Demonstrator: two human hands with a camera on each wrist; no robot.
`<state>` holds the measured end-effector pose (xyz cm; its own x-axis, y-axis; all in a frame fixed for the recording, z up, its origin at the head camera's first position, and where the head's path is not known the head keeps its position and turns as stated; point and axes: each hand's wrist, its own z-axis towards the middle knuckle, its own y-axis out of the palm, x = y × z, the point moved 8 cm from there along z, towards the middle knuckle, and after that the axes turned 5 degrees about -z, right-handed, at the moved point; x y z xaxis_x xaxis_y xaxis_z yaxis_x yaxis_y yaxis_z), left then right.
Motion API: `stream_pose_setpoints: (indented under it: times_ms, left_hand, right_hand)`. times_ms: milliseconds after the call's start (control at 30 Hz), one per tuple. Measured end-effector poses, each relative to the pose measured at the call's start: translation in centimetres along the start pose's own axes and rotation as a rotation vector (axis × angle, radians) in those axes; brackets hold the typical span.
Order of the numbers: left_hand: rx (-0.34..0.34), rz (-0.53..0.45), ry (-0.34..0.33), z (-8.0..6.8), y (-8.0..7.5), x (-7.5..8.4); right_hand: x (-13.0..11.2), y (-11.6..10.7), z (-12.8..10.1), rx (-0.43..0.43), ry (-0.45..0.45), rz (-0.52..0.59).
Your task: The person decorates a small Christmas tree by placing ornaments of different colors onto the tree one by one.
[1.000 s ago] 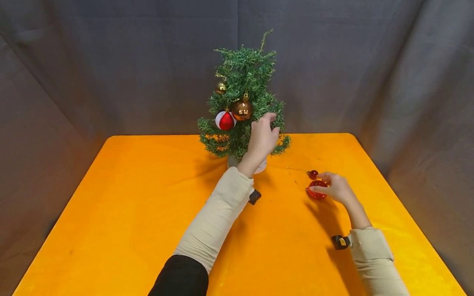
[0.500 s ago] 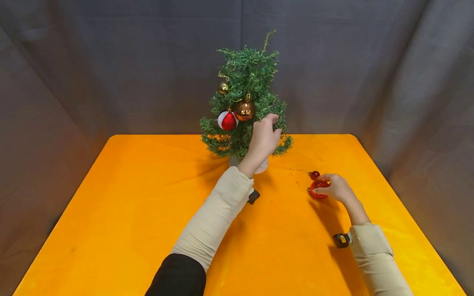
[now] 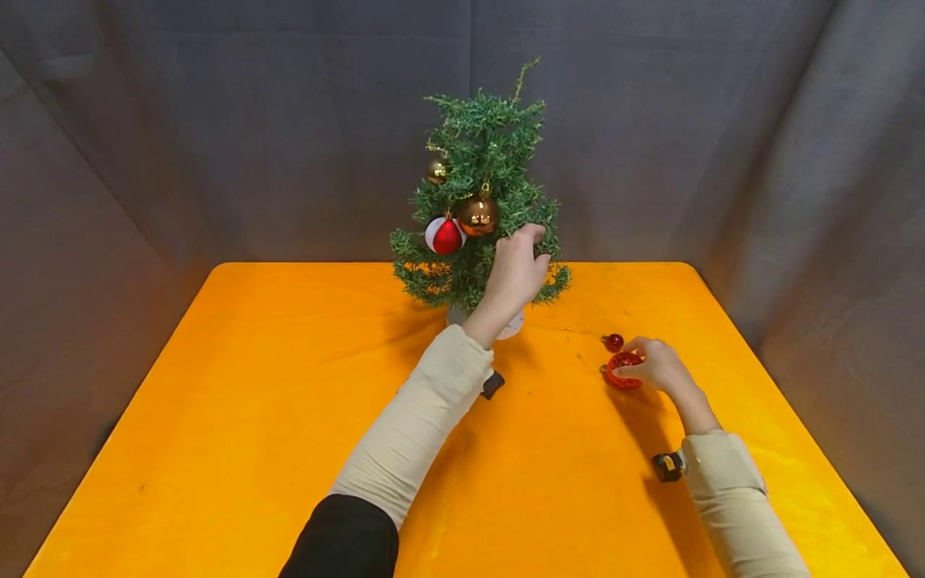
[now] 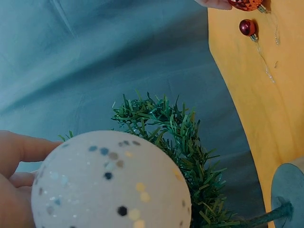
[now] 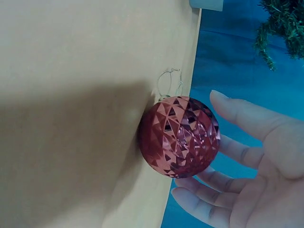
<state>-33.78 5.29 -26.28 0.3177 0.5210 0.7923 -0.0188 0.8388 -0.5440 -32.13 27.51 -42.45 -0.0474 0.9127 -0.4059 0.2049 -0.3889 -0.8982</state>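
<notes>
Orange table (image 3: 289,401), left hand (image 3: 513,269) gripping white glitter ball (image 4: 111,183), right hand (image 3: 654,365) spread, cupping faceted red bauble (image 5: 179,137)

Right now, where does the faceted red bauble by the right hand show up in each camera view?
Head: the faceted red bauble lies on the orange table, right of centre, under the right hand.
Left wrist: only its edge peeks in at the top.
Right wrist: it fills the middle, against the fingers.
Shared landmark: the small green tree.
</notes>
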Motion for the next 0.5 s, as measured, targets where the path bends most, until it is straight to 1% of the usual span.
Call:
stream_pose_setpoints:
  times_ms: [100,233,300,400,500]
  left_hand:
    - [-0.005,0.002,0.002,0.0,0.0,0.0]
    - [-0.007,0.003,0.003,-0.1,0.0,-0.1]
    - [-0.005,0.004,0.009,-0.1,0.0,-0.1]
    - [-0.006,0.002,0.014,-0.1,-0.1,0.0]
    - [-0.010,0.000,0.016,-0.1,-0.1,0.0]
  right_hand:
    - [0.2,0.2,0.2,0.002,0.010,-0.012]
    - [0.6,0.7,0.5,-0.019,0.057,-0.020]
    - [0.6,0.8,0.6,-0.024,0.063,-0.037]
    - [0.4,1.1,0.8,-0.037,0.047,-0.045]
    - [0.0,1.4,1.0,-0.070,0.006,-0.062]
